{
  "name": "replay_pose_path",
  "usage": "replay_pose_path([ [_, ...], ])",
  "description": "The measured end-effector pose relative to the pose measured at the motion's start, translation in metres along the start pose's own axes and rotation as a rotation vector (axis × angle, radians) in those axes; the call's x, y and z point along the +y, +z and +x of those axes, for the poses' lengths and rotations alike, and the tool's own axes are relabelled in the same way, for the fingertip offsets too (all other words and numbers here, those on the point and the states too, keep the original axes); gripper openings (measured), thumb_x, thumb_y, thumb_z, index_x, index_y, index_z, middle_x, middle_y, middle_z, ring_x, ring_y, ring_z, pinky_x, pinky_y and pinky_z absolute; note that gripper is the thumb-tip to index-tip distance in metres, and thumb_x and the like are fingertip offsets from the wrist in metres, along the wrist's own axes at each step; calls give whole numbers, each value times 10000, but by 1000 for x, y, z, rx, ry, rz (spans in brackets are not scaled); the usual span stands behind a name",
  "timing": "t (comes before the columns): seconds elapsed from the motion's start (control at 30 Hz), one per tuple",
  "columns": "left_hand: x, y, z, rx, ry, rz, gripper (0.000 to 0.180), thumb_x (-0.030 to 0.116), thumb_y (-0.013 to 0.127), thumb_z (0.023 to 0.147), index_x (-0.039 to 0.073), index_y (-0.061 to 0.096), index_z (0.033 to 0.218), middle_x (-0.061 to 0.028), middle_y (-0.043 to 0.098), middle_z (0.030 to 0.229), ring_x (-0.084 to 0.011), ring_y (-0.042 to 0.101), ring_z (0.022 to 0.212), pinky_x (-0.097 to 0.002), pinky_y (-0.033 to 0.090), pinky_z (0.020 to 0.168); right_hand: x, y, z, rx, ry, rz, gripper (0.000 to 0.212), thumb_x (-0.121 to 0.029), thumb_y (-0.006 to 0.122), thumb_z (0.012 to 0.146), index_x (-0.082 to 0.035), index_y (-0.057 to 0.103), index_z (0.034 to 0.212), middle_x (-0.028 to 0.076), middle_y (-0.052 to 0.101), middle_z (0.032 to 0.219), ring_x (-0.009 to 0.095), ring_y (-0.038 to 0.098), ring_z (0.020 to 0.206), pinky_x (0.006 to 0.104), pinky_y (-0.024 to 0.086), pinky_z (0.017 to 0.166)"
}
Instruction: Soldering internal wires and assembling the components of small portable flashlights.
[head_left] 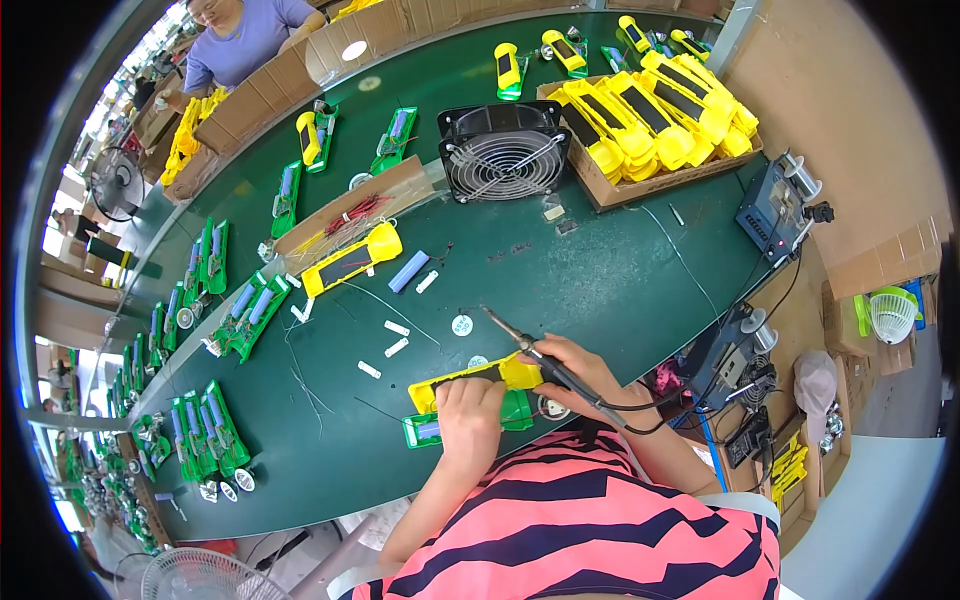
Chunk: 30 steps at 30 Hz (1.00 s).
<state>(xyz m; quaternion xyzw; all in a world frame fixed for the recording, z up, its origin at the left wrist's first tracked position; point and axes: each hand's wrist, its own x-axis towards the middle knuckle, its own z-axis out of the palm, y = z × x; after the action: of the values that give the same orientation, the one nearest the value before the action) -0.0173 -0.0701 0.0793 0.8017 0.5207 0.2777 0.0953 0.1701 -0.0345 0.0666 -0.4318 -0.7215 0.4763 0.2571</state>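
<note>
At the table's near edge lies a yellow plastic lamp casing half [430, 393] above a green casing half [517, 410] with a blue battery cell [428, 430] in it. My left hand [470, 418] is closed over the yellow half, its fingertips curled inside and partly hidden. My right hand [580, 372] grips a soldering iron [560, 374], its tip pointing up and left, apart from the casing. The right fingers also lie near the yellow half's right end. A round lamp reflector [552, 407] shows beside the green half.
Ahead stand a black fan [503, 165] and a cardboard box [610, 194] of yellow casings. A loose blue cell [408, 271], white strips [397, 347] and another yellow casing [352, 260] lie mid-table. Green assemblies [212, 430] line the left. Soldering stations [765, 215] stand right. A co-worker [240, 45] sits beyond.
</note>
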Motion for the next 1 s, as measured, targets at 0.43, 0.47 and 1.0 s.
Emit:
replay_pose_path([
  [0.43, -14, -6, 10, -220, -255, 32, 113, 10, 525, 641, 35, 591, 729, -115, 521, 685, -273, 542, 622, -357, 448, 556, 7, -15, -3, 335, -16, 490, 176, -44, 625, 722, 5, 572, 882, 79, 611, 782, 126, 600, 657, 376, 430, 841],
  [0.47, -13, -6, 12, -220, -259, 20, 106, 13, 531, 644, 40, 593, 726, -113, 519, 682, -271, 544, 621, -356, 448, 551, 19, -17, -1, 276, -45, 357, 175, -40, 623, 726, 13, 570, 884, 112, 598, 824, 120, 602, 655, 309, 478, 753],
  [1.0, -14, -7, 14, -224, -243, 48, 84, 38, 544, 643, 50, 603, 702, -106, 520, 668, -258, 548, 605, -337, 450, 534, 30, -6, 5, 157, -76, 255, 195, -23, 579, 746, 22, 536, 930, 142, 549, 950, 130, 606, 638, 262, 487, 652],
])
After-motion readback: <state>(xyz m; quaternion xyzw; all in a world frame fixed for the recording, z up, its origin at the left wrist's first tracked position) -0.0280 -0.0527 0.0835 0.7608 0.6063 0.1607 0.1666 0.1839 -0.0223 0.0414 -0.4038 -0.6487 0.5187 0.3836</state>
